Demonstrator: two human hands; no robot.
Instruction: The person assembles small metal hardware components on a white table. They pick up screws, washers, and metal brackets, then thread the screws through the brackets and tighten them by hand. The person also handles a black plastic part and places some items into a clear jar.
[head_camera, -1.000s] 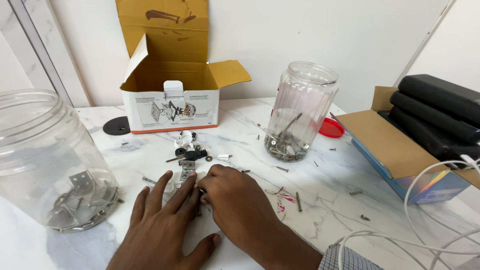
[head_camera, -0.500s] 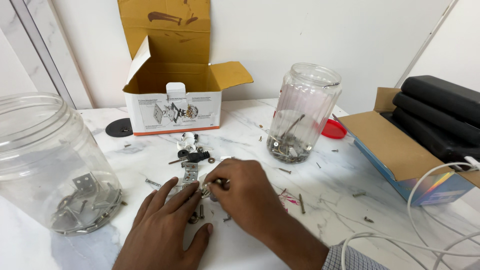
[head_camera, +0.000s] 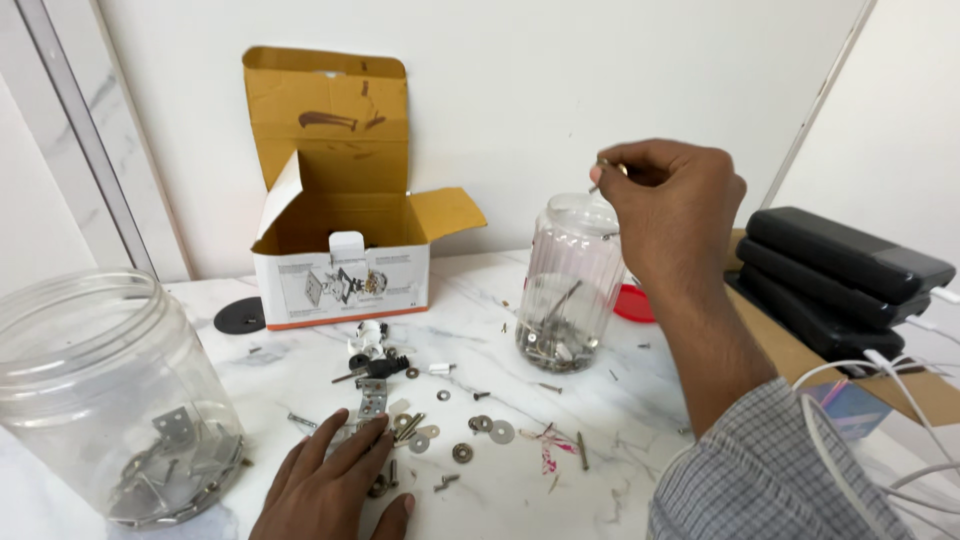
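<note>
Pinching a small screw (head_camera: 603, 180) between closed fingertips, the right hand (head_camera: 670, 205) hangs just above the open ribbed jar (head_camera: 566, 290), while the left hand (head_camera: 335, 485) lies flat, fingers spread, on loose washers (head_camera: 470, 435) on the marble table (head_camera: 640, 440).

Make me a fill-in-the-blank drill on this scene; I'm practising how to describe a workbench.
The right hand holds a small screw above the ribbed ____.
The left hand lies flat on the ____ tabletop.
The cardboard box stands with its lid ____.
The jar's red lid lies ____ it.

Missing words: jar; marble; open; behind
</note>
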